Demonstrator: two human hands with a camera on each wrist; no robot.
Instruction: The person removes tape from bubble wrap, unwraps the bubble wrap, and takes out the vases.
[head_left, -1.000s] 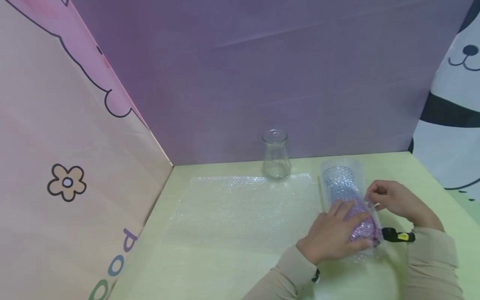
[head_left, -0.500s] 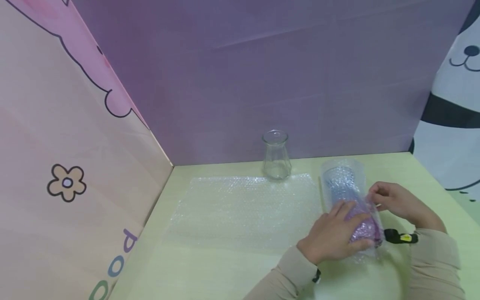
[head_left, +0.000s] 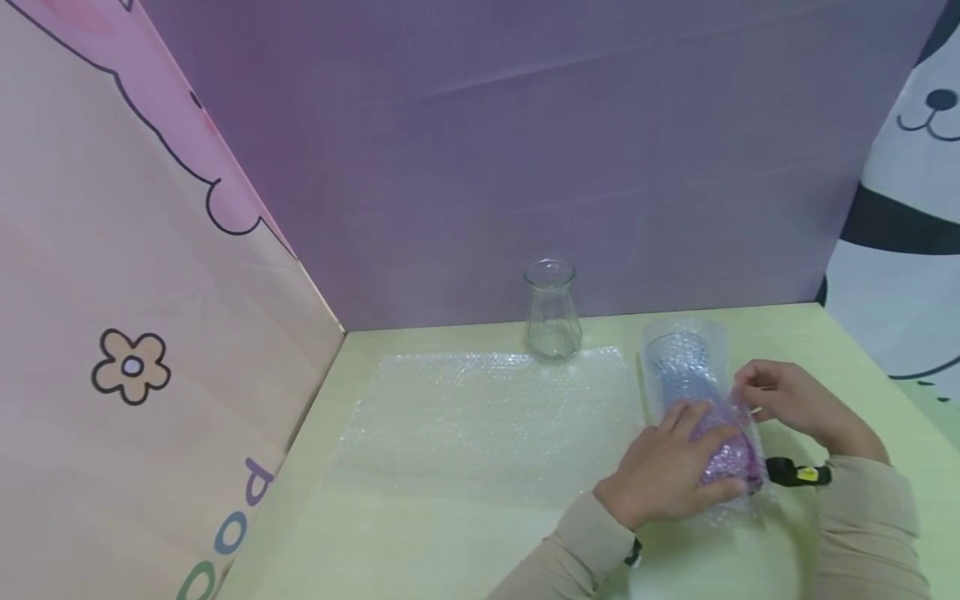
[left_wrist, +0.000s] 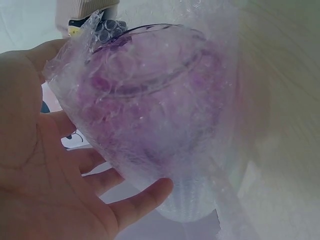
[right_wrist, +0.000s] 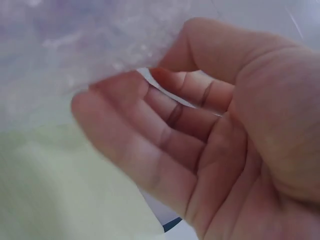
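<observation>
Right: vase (head_left: 686,385) in wrap (head_left: 717,335), seemingly unsealed | my left hand (head_left: 663,473), fingers apart, upon it; my right hand (head_left: 798,407) pinching wrap | Far: jar (head_left: 553,323), unwrapped (sheet (head_left: 480,421) flat, left)

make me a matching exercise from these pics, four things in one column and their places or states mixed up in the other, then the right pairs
Things
1. clear glass vase
2. left hand
3. bubble wrap sheet
4. right hand

Places or states
A. pinching an edge of the wrapping
B. spread flat on the table
C. standing upright toward the back
D. resting on the wrapped vase

Pairs: 1-C, 2-D, 3-B, 4-A
</observation>
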